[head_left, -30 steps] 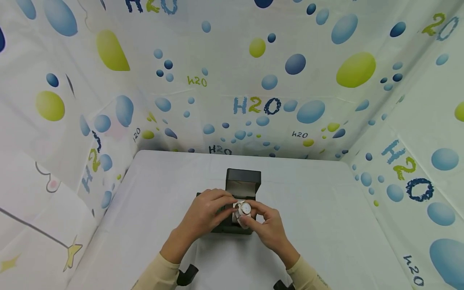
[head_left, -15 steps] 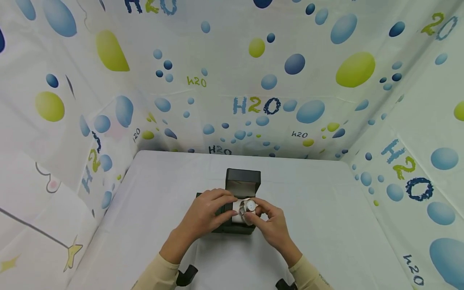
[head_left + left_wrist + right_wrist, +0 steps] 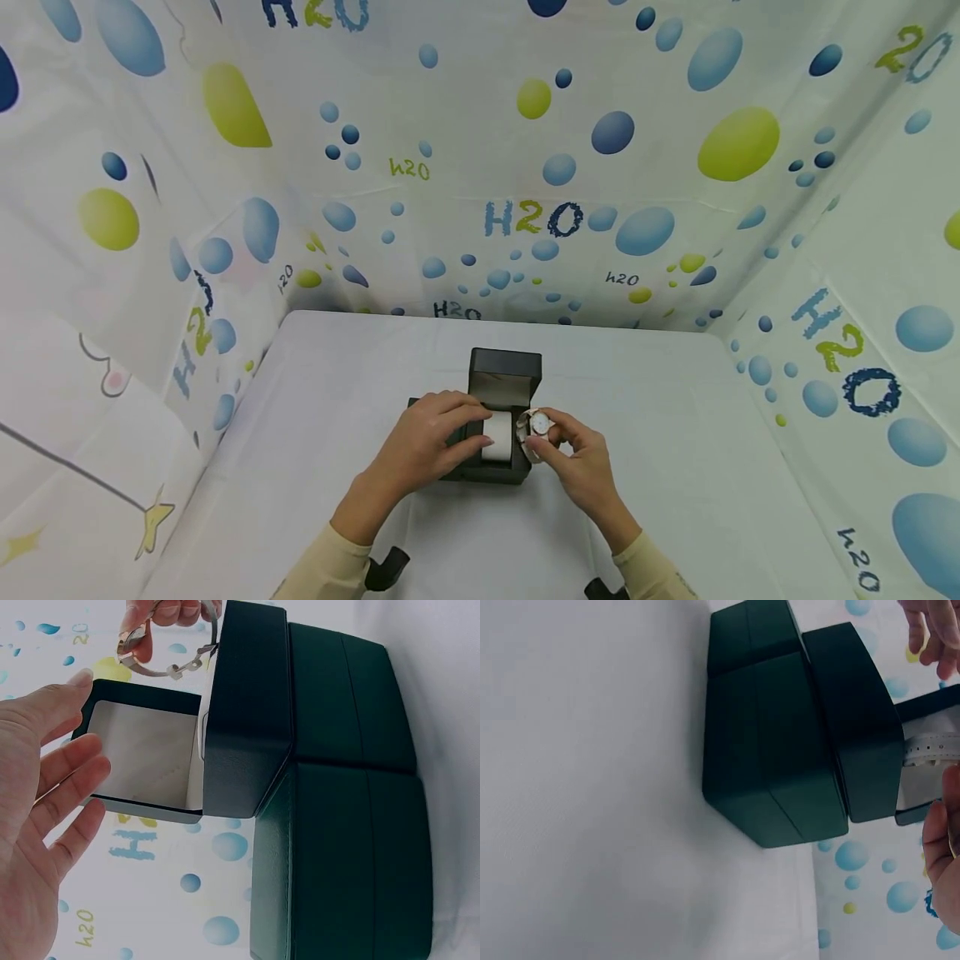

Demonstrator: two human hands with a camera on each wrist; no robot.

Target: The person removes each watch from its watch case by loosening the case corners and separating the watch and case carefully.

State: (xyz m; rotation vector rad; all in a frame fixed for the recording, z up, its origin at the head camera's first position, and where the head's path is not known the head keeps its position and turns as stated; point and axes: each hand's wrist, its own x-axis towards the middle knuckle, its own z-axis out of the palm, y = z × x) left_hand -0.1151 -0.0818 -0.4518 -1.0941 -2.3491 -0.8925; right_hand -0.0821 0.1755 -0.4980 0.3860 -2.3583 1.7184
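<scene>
My right hand [image 3: 581, 462] pinches a wristwatch [image 3: 539, 424] with a white dial and pale strap just right of a dark watch box [image 3: 506, 363]. In the right wrist view its white strap [image 3: 937, 748] shows a row of holes. The box stands with its lid up, pale inside, and a white cushion [image 3: 497, 437] sits in it. My left hand [image 3: 435, 429] is at the box's left side, fingers loosely spread over the cushion. The left wrist view shows the left hand [image 3: 45, 795] beside the raised lid, holding nothing.
Under the open box stand dark green boxes, a nearer one [image 3: 337, 697] and another [image 3: 345, 862] beside it. All are on a white-covered table [image 3: 637, 400]. Bubble-printed curtains [image 3: 600, 167] rise behind and at both sides. Black wrist mounts [image 3: 387, 569] sit below the sleeves.
My right hand has drawn the watch rightward from over the cushion to the box's right edge, uncovering the cushion. The left hand has stayed in place.
</scene>
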